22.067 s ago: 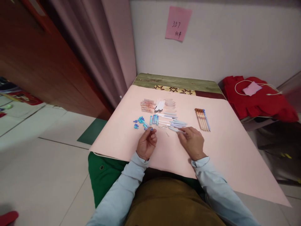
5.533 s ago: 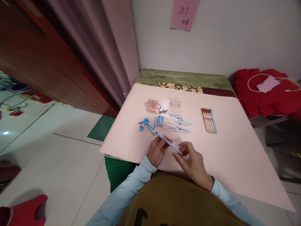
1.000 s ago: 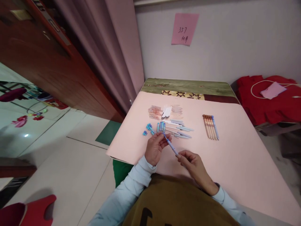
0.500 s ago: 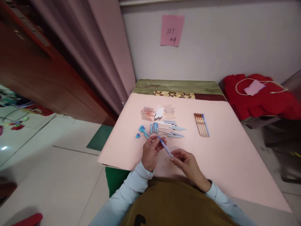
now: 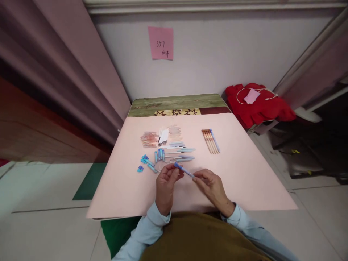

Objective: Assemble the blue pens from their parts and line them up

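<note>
Blue top (image 5: 177,165) is showing on the pen (image 5: 188,173) now

Half a second ago the left fingers hid most of that top; now it pokes clear, so I'd guess the pen's close to whole. Left hand (image 5: 166,183) has its grip clamped near the top, right hand (image 5: 213,184) pinches the near right end, all above the desk's (image 5: 176,102) near middle. Loose refills (image 5: 163,136) lie beyond, no holder that I can spot; a row of pens (image 5: 210,141) sits far right.

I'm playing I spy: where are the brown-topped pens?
In the head view, the brown-topped pens lie on the right side of the pink sheet, beyond the right hand, left of a blue-topped pen.
</note>
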### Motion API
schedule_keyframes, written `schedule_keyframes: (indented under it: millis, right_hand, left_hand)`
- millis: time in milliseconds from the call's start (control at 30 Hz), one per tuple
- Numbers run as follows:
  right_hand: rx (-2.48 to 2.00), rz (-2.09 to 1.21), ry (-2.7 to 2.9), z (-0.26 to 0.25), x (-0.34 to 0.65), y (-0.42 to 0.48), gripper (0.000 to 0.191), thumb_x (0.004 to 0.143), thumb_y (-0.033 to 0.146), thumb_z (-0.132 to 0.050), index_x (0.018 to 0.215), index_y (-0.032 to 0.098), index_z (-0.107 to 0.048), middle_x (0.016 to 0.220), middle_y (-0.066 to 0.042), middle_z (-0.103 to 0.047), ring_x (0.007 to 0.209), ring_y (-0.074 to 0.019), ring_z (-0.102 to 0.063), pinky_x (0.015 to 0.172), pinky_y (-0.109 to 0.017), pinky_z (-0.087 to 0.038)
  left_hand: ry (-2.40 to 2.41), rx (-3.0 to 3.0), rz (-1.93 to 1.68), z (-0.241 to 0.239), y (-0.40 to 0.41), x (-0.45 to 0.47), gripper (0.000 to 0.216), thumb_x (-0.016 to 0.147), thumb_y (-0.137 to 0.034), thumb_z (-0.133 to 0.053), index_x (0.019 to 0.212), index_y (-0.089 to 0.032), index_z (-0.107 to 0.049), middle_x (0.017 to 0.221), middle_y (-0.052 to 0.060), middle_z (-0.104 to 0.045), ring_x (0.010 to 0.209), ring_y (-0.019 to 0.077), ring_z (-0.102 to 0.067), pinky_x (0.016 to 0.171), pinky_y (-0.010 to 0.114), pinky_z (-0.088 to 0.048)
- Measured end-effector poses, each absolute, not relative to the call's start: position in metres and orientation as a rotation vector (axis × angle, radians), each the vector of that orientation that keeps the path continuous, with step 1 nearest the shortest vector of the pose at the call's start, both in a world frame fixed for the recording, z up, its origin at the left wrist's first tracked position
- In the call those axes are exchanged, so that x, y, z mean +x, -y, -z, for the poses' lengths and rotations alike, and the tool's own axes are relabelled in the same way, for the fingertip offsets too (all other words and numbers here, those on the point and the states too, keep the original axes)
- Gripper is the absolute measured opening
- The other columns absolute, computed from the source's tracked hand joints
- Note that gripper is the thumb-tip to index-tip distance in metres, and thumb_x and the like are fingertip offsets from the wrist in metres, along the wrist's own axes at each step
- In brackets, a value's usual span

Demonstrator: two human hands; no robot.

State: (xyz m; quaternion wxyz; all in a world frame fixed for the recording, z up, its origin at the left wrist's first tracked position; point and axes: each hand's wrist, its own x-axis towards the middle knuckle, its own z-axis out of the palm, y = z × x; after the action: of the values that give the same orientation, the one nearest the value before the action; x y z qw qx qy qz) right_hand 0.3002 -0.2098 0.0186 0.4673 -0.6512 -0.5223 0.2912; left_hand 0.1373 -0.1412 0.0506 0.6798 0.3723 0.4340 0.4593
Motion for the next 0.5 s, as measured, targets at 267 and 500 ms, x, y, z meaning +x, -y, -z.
schedule_keyframes:
  millis: [267,500]
  right_hand:
    - [-1.71,-0.599,0.856,-0.013,0.375,0.191,0.04,0.075,0.052,-0.071,0.094,0.017,-0.074,0.079,-0.005,-0.071,0.064,-0.0157,-0.057,0.061,-0.028,-0.045]
    - [-2.073,-0.314,0.91,-0.006,0.45,0.149,0.036,0.074,0.053,-0.066,0.082,0.019,-0.076,0.069,-0.003,-0.071,0.062,-0.0174,-0.059,0.061,-0.028,-0.041]
  left_hand:
    - [-1.068,1.377,-0.74,-0.02,0.151,0.122,0.024,0.085,-0.039,-0.063,0.092,-0.017,-0.064,0.08,0.005,-0.071,0.064,0.0131,-0.062,0.059,0.024,-0.051]
    - [-1.086,1.656,-0.735,0.005,0.154,0.115,0.019,0.089,-0.035,-0.056,0.087,-0.018,-0.064,0.068,0.001,-0.065,0.059,0.0119,-0.057,0.056,0.022,-0.046]
